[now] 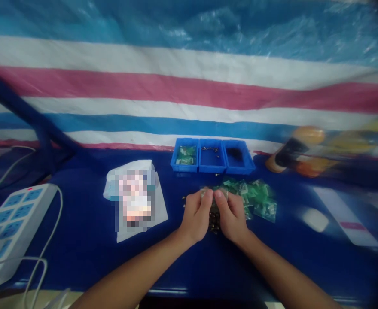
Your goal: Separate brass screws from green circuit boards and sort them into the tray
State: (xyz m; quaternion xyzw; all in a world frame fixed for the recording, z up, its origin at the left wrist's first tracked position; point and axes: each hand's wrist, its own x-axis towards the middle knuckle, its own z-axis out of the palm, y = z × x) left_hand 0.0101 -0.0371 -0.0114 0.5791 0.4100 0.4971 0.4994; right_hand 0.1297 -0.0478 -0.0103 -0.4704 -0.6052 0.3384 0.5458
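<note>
Blue workbench; label pixelated; left hand, right hand: fingers closed on small bag.

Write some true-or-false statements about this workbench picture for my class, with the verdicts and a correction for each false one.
1. The left hand and right hand both pinch one small packet. True.
2. The blue tray has three compartments. True.
3. The green packets in the tray sit in its middle compartment. False: they sit in its left compartment; the middle one holds small metal parts.
4. The power strip lies to the right of the hands. False: it lies to their left.
</note>
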